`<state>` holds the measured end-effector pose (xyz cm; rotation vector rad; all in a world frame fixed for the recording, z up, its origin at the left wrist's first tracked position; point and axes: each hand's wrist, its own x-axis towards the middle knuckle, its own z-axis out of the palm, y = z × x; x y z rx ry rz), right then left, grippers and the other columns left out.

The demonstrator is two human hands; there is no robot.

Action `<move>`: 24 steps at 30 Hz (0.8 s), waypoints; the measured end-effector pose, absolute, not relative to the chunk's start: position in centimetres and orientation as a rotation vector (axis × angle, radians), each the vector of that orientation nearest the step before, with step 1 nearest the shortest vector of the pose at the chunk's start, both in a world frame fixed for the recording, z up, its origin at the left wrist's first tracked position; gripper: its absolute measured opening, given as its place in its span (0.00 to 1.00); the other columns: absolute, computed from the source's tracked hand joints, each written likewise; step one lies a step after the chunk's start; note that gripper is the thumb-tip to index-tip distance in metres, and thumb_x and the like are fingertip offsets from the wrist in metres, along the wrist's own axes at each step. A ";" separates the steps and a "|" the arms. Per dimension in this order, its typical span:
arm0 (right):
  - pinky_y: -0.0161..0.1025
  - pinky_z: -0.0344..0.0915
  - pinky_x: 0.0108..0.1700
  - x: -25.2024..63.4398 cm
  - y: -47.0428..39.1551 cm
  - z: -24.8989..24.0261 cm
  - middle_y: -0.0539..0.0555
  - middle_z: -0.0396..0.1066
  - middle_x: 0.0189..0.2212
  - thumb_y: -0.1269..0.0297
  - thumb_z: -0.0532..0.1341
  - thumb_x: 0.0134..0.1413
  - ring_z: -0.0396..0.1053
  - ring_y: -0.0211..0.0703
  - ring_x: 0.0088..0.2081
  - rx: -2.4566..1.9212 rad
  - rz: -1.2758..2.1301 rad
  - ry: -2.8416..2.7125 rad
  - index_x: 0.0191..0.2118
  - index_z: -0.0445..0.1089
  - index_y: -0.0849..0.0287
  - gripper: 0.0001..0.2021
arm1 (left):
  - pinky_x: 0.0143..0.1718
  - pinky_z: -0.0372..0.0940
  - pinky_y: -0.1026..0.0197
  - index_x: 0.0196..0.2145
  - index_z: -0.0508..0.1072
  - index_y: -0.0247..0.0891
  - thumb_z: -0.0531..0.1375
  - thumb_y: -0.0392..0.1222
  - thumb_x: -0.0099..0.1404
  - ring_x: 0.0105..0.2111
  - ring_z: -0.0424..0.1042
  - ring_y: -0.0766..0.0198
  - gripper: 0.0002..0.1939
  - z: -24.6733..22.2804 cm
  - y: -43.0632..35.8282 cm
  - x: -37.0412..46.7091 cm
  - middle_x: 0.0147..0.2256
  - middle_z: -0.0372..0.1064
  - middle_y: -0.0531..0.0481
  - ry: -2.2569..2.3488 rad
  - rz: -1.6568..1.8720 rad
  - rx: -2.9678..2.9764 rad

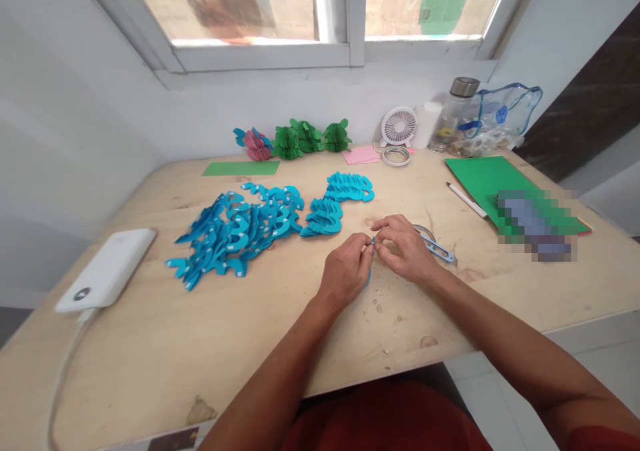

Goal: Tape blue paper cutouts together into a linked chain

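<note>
pinching blue paper (369, 278) between left hand (345, 266) and right hand (405, 248), seemingly unfinished, with folded blue strips (238, 236) at their nine o'clock, apparently done; cannot tell the remainder.

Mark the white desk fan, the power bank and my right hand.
White desk fan (399, 126): head view, middle of the round grille.
White power bank (110, 266): head view, its flat upper face.
Right hand (404, 248): head view, back of the hand.

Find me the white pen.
In the head view, the pen lies on the right, along the left edge of the green sheet, past the right hand.
</note>
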<state>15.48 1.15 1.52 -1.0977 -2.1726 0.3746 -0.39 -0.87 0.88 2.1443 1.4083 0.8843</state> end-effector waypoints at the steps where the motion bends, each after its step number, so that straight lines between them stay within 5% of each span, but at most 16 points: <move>1: 0.49 0.61 0.46 15.5 1.1 1.5 0.56 0.69 0.40 0.72 0.58 0.47 0.63 0.48 0.44 -1.098 0.372 -2.176 0.28 0.65 0.56 0.04 | 0.27 0.56 0.65 0.33 0.66 0.38 0.48 0.40 0.64 0.26 0.66 0.66 0.09 0.8 -0.9 -0.4 0.28 0.67 0.51 1.414 0.886 2.141; 24: 0.48 0.62 0.45 15.5 1.3 1.2 0.55 0.71 0.35 0.70 0.57 0.50 0.65 0.48 0.41 -1.153 0.325 -2.089 0.30 0.68 0.56 0.04 | 0.31 0.58 0.65 0.30 0.67 0.37 0.49 0.38 0.63 0.29 0.66 0.66 0.09 0.6 -0.7 -0.2 0.28 0.68 0.50 1.435 1.024 2.100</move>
